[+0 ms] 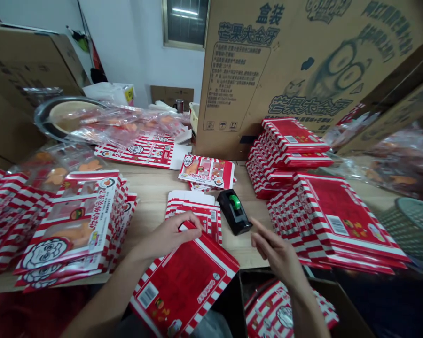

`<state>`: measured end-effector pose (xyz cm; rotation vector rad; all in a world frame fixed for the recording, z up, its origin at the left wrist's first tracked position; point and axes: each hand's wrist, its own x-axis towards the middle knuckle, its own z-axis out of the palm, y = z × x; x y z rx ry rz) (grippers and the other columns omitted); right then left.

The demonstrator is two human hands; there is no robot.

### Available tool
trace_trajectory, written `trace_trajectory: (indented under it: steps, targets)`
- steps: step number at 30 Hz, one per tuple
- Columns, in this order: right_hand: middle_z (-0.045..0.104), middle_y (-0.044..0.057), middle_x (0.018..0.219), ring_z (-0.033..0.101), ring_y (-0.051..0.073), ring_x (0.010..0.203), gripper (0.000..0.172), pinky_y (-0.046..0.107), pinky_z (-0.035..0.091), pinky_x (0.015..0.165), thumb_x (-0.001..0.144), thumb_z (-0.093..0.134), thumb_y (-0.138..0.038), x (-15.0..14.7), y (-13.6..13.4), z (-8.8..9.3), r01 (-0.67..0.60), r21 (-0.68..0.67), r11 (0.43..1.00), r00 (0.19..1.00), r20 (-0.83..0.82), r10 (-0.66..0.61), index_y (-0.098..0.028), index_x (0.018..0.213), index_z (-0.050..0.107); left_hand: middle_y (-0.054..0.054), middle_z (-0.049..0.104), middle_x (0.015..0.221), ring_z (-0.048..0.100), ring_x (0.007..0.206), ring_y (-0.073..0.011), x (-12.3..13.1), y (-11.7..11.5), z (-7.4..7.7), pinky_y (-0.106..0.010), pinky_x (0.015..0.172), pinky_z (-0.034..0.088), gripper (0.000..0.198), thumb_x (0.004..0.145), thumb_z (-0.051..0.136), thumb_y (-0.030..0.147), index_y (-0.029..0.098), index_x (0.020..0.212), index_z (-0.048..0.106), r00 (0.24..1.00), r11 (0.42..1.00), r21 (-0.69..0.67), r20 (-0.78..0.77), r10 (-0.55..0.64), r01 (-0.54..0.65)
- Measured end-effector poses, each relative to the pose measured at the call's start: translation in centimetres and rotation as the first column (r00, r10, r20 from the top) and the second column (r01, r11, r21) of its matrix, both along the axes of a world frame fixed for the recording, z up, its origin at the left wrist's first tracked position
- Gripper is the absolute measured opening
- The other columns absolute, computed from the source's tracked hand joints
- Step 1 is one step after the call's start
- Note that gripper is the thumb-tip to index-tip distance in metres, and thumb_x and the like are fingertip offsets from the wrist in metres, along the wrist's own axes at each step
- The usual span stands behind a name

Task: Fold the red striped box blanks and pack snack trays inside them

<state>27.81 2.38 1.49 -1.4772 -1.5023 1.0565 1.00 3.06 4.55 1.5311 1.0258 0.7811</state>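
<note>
My left hand (171, 234) is closed on the top edge of a red and white striped carton (183, 286), which tilts toward me over the table's front edge. My right hand (277, 251) hovers just right of it with fingers stretched out, holding nothing, the index finger pointing toward a black tape dispenser with a green roll (234, 211). Behind the held carton lies a flat, unfolded carton (193, 209) on the wooden table (151, 188).
Stacks of finished red cartons stand at the left (70, 225) and right (324, 211). A big brown cardboard box (303, 61) rises behind. Clear bags of product (127, 124) lie at the back left. An open box with cartons (285, 310) sits below, and a green basket (412, 225) at right.
</note>
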Motion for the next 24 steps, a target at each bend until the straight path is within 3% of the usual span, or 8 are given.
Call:
trace_trajectory:
  steps: [3, 6, 9, 13, 15, 18, 21, 24]
  targets:
    - [0.057, -0.003, 0.065, 0.049, 0.01, 0.055, 0.054, 0.021, 0.043, 0.054, 0.083, 0.051, -0.029, -2.4, -0.5, 5.8, -0.498, 0.02, 0.867, 0.867, 0.03, 0.497, -0.024, 0.135, 0.037, 0.001, 0.061, 0.083, 0.056, 0.081, -0.0149, 0.9, -0.1, 0.7, -0.025, 0.079, 0.041, 0.007, 0.079, 0.053, 0.026, 0.02, 0.08, 0.058, 0.998, 0.998, 0.013, 0.011, -0.061, 0.06]
    - [0.055, -0.005, 0.06, 0.046, 0.009, 0.051, 0.066, 0.019, 0.041, 0.049, 0.077, 0.06, -0.023, -4.4, 0.4, 8.4, -0.686, 0.076, 0.723, 0.727, 0.105, 0.679, -0.024, 0.137, 0.033, 0.002, 0.061, 0.082, 0.056, 0.08, -0.0145, 1.6, -0.4, 1.3, -0.025, 0.078, 0.041, 0.005, 0.079, 0.054, 0.023, 0.02, 0.08, 0.058, 0.994, 0.994, 0.023, 0.007, -0.11, 0.109]
    - [0.052, -0.007, 0.057, 0.042, 0.008, 0.048, 0.068, 0.017, 0.036, 0.044, 0.074, 0.062, -0.021, -5.5, 1.7, 7.9, -0.724, 0.0, 0.69, 0.689, 0.046, 0.723, -0.025, 0.136, 0.035, 0.001, 0.062, 0.083, 0.056, 0.081, -0.0146, 1.8, -0.8, 1.4, -0.025, 0.078, 0.041, 0.006, 0.08, 0.054, 0.023, 0.02, 0.081, 0.059, 0.991, 0.992, 0.022, 0.021, -0.128, 0.128]
    - [0.04, -0.011, 0.047, 0.028, 0.005, 0.039, 0.064, 0.014, 0.023, 0.036, 0.072, 0.062, -0.028, -6.1, 2.7, 4.2, -0.744, -0.216, 0.633, 0.665, -0.339, 0.666, -0.024, 0.133, 0.04, 0.001, 0.06, 0.081, 0.055, 0.08, -0.0147, 1.1, -1.2, 0.3, -0.025, 0.078, 0.041, 0.007, 0.079, 0.055, 0.024, 0.019, 0.079, 0.059, 0.991, 0.993, 0.003, 0.054, -0.12, 0.12]
    - [0.04, -0.012, 0.043, 0.026, 0.004, 0.035, 0.062, 0.015, 0.021, 0.034, 0.069, 0.065, -0.035, -6.3, 3.0, 1.7, -0.628, -0.28, 0.726, 0.766, -0.388, 0.513, -0.02, 0.127, 0.048, 0.0, 0.06, 0.081, 0.055, 0.08, -0.0149, 0.4, -0.9, -0.2, -0.025, 0.078, 0.041, 0.008, 0.078, 0.056, 0.026, 0.018, 0.078, 0.058, 0.995, 0.998, -0.019, 0.075, -0.061, 0.063]
    - [0.042, -0.011, 0.041, 0.032, 0.006, 0.034, 0.061, 0.017, 0.027, 0.036, 0.066, 0.066, -0.046, -6.4, 3.1, -2.0, -0.27, -0.258, 0.928, 0.933, -0.307, 0.187, -0.016, 0.117, 0.055, 0.001, 0.058, 0.078, 0.053, 0.074, -0.0142, -0.8, 0.5, -1.2, -0.024, 0.073, 0.041, 0.015, 0.079, 0.053, 0.033, 0.018, 0.08, 0.055, 0.98, 0.98, -0.068, 0.066, 0.189, -0.184]
    - [0.043, -0.008, 0.044, 0.036, 0.009, 0.035, 0.06, 0.021, 0.031, 0.037, 0.075, 0.046, -0.062, -6.7, 2.0, -4.7, -0.061, -0.209, 0.976, 0.959, -0.283, 0.0, -0.013, 0.106, 0.058, 0.002, 0.055, 0.075, 0.053, 0.073, -0.0145, -1.0, 2.9, -3.0, -0.025, 0.074, 0.042, 0.02, 0.079, 0.051, 0.038, 0.019, 0.08, 0.052, 0.917, 0.915, -0.063, 0.0, 0.4, -0.399]
    - [0.06, 0.002, 0.062, 0.055, 0.016, 0.052, 0.057, 0.026, 0.044, 0.049, 0.077, 0.041, -0.064, -7.3, -0.1, -6.1, 0.025, -0.197, 0.98, 0.967, -0.246, -0.073, -0.014, 0.096, 0.062, -0.002, 0.057, 0.087, 0.054, 0.086, -0.0183, -0.1, 4.8, -5.8, -0.031, 0.084, 0.04, 0.023, 0.078, 0.051, 0.039, 0.017, 0.087, 0.053, 0.889, 0.888, -0.043, -0.035, 0.457, -0.458]
